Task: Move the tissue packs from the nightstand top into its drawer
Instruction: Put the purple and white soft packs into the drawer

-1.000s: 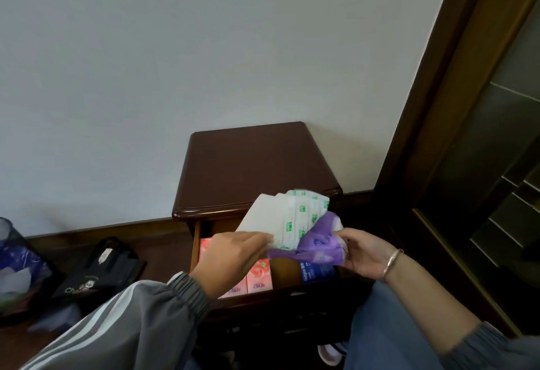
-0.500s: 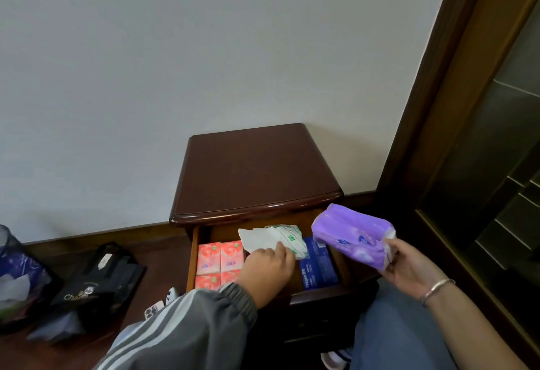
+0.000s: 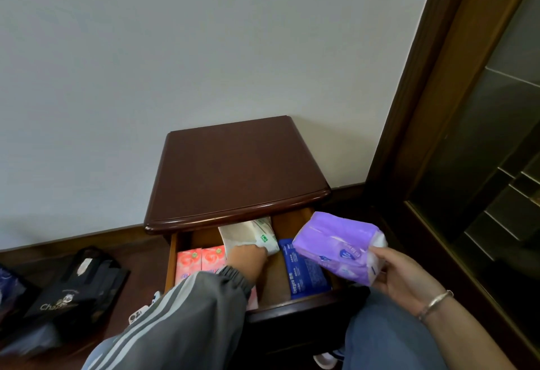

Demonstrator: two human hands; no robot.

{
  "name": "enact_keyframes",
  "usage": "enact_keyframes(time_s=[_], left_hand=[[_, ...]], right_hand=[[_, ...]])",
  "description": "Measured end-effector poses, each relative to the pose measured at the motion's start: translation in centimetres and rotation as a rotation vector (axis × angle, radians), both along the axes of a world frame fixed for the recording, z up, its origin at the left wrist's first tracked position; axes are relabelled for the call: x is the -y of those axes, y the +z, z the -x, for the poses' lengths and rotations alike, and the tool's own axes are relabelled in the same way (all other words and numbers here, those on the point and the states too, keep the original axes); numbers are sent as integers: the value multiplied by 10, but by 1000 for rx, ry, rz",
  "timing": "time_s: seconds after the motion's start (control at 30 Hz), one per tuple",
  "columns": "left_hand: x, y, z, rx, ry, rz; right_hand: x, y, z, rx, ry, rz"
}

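Observation:
The dark wooden nightstand (image 3: 233,165) has a bare top, and its drawer (image 3: 295,307) is pulled out toward me. My left hand (image 3: 247,260) reaches into the drawer and grips the near edge of a white pack with green marks (image 3: 248,235), which lies at the drawer's back middle. Pink packs (image 3: 201,261) fill the drawer's left side and a blue pack (image 3: 304,273) lies on its right. My right hand (image 3: 400,273) holds a purple tissue pack (image 3: 336,245) above the drawer's right edge.
A black bag (image 3: 79,285) with white lettering lies on the dark floor left of the nightstand. A dark wooden door frame (image 3: 432,77) with glass panels stands close on the right. A white wall is behind. My knees are just below the drawer front.
My left hand pushed the white pack down from above the drawer into its back middle. My right hand drew the purple pack off to the right and holds it level there.

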State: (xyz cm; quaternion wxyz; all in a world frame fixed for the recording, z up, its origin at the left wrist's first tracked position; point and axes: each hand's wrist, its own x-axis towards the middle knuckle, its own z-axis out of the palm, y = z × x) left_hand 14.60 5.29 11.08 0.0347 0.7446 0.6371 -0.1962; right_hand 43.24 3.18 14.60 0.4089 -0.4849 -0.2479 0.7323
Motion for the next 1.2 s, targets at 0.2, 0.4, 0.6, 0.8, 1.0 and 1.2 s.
enact_keyframes(time_s=[0.2, 0.4, 0.6, 0.8, 1.0, 1.2], left_hand=[[10, -1, 13, 103, 32, 133], [26, 12, 31, 267, 30, -38], [62, 31, 87, 535, 207, -328], [102, 26, 134, 595, 501, -368], [124, 11, 144, 599, 762, -155], [133, 2, 133, 617, 750, -100]], right_hand=[[4, -1, 28, 41, 6, -18], [7, -1, 76, 14, -43, 34], [0, -13, 143, -53, -112, 113], [-9, -27, 199, -36, -116, 125], [-12, -31, 205, 273, 113, 150], [-26, -33, 195, 536, 184, 96]])
